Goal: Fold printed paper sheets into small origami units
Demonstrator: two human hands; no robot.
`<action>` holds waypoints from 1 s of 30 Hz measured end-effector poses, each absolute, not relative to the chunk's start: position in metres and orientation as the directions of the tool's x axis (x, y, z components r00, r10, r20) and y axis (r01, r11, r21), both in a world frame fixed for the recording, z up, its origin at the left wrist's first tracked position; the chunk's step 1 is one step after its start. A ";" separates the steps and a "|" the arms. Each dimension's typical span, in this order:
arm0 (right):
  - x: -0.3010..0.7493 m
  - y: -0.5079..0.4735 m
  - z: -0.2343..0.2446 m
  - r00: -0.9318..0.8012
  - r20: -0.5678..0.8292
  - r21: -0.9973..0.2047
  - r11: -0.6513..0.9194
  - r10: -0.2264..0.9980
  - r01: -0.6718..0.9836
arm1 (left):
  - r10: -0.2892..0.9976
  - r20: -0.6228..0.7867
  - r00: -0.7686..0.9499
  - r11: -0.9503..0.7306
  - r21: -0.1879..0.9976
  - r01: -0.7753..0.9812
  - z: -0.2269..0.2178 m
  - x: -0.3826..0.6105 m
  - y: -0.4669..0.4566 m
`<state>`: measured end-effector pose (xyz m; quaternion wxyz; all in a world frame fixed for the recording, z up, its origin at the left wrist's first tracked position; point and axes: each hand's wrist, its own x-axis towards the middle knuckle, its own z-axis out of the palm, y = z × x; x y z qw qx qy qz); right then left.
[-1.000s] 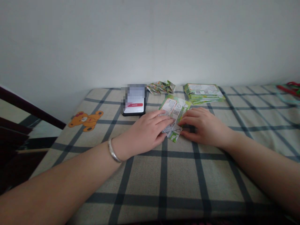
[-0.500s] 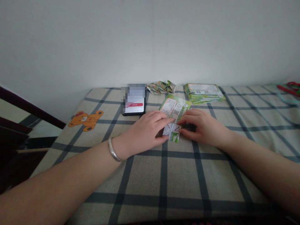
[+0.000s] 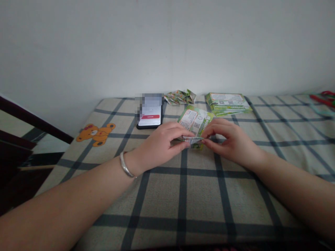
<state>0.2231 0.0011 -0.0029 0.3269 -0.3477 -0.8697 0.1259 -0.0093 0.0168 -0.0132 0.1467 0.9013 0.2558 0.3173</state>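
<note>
Between my two hands is a small piece of folded printed paper (image 3: 194, 139), seen nearly edge-on. My left hand (image 3: 171, 139), with a silver bangle at the wrist, pinches its left end between thumb and fingers. At the right end, the thumb and fingertips of my right hand (image 3: 222, 137) are closed on it. Just behind and partly beneath lies a flat green-and-white printed sheet (image 3: 192, 120) on the checked cloth. The fingers hide parts of the folded paper.
A phone (image 3: 149, 113) with a lit screen lies left of several folded green paper pieces (image 3: 180, 97) by the wall. A stack of green printed sheets (image 3: 227, 103) sits right of them. A bear picture (image 3: 96, 134) is at the left; red and teal cords (image 3: 324, 101) lie far right.
The folded paper has tilted from showing its flat printed face to nearly edge-on. Both hands have turned slightly and keep hold of it; the other things stay put.
</note>
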 end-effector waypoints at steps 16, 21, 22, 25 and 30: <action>0.232 -0.001 -0.001 -0.657 0.590 -0.123 0.856 0.469 0.501 | 0.428 0.623 0.655 -0.899 0.220 0.378 -0.006 -0.012 0.016; 0.230 -0.003 0.001 -0.707 0.526 -0.135 0.867 0.473 0.479 | 0.385 0.567 0.728 -0.900 0.055 0.433 -0.008 -0.013 0.018; 0.229 -0.003 0.001 -0.711 0.517 -0.139 0.866 0.477 0.479 | 0.378 0.558 0.739 -0.897 0.024 0.441 -0.009 -0.013 0.018; 0.225 -0.002 0.000 -0.733 0.484 -0.164 0.872 0.478 0.460 | 0.376 0.513 0.772 -0.891 -0.029 0.454 -0.012 -0.013 0.019; 0.222 0.003 -0.007 -0.775 0.432 -0.197 0.887 0.461 0.418 | 0.384 0.451 0.806 -0.894 -0.036 0.446 -0.017 -0.012 0.022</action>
